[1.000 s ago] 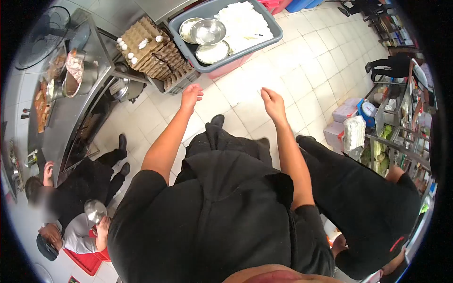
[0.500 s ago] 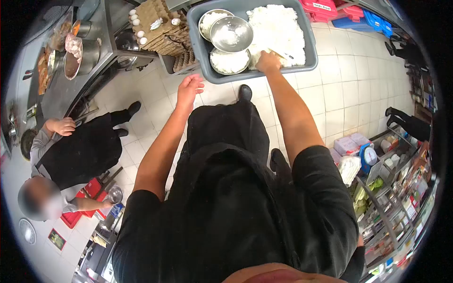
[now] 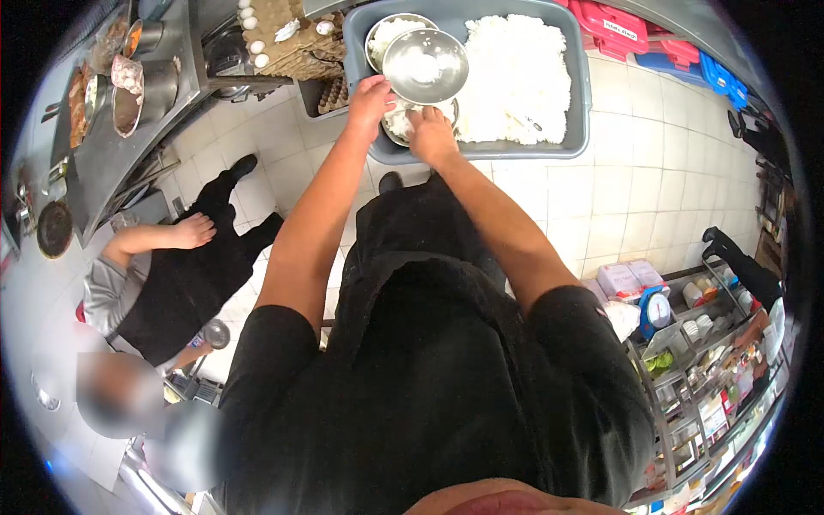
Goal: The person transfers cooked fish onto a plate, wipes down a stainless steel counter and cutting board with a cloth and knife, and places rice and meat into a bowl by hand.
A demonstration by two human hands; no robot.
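A grey plastic tub [image 3: 481,156] at the top of the view holds loose white rice [image 3: 515,81] on its right side. Metal bowls sit together in its left part: a shiny one [image 3: 427,67] with a few white grains, a rice-filled bowl [image 3: 397,124] below it, and another bowl of rice [image 3: 391,33] behind. My left hand [image 3: 371,105] is closed at the left rim of the lower bowl, thumb over its rice. Over that bowl, my right hand [image 3: 432,137] has bent fingers pressed together into the rice; the fingertips are partly hidden.
Egg trays [image 3: 300,47] with several eggs stand left of the tub. A steel counter [image 3: 176,77] carries a pot [image 3: 154,99]. A co-worker [image 3: 172,283] stands at left. Red lidded boxes [image 3: 605,26] are at upper right; a blue scale [image 3: 657,311] and shelving [image 3: 704,369] at lower right.
My right hand has moved left from the loose rice to the lower bowl. My left hand has come up from outside the tub to the bowl's rim. The co-worker has shifted.
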